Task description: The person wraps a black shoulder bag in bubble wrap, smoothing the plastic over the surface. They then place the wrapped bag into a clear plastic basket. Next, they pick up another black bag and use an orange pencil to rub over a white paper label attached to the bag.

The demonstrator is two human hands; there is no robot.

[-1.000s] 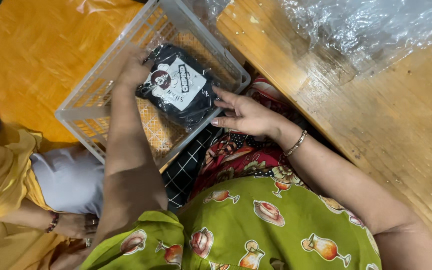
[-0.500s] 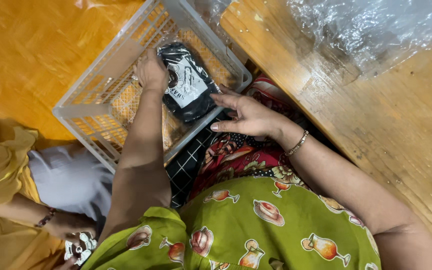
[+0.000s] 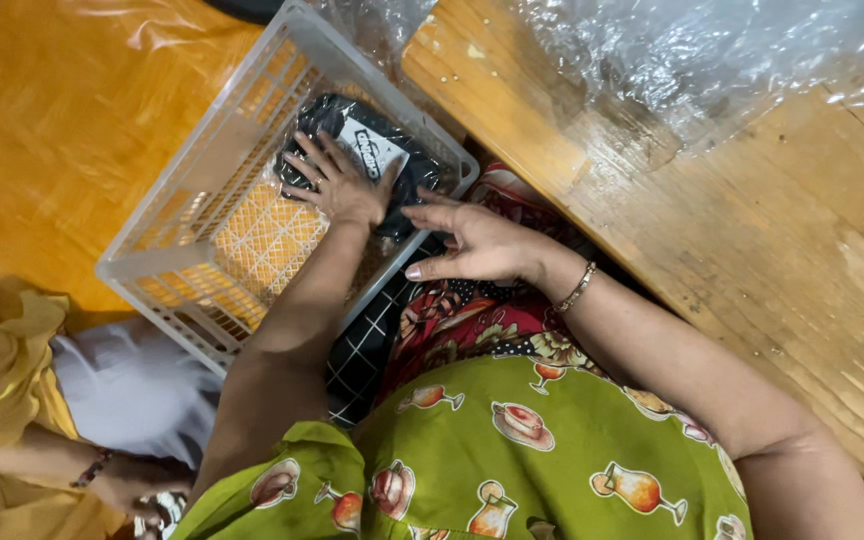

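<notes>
The spread fingers of the left hand point(image 3: 337, 185) are pressed flat on a glossy black packet point(image 3: 367, 150), lying at the far corner of a white latticed plastic basket point(image 3: 177, 215). The right hand point(image 3: 477, 245), fingers loosely extended, is rested at the basket's near rim beside a wooden tabletop point(image 3: 752, 260) covered with crinkled clear film point(image 3: 692, 50).

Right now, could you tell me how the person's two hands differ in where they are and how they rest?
The left hand lies flat, fingers spread, on the black packet inside the white basket. The right hand rests outside, by the basket's rim, and has a bracelet at its wrist. Both are open.
</notes>
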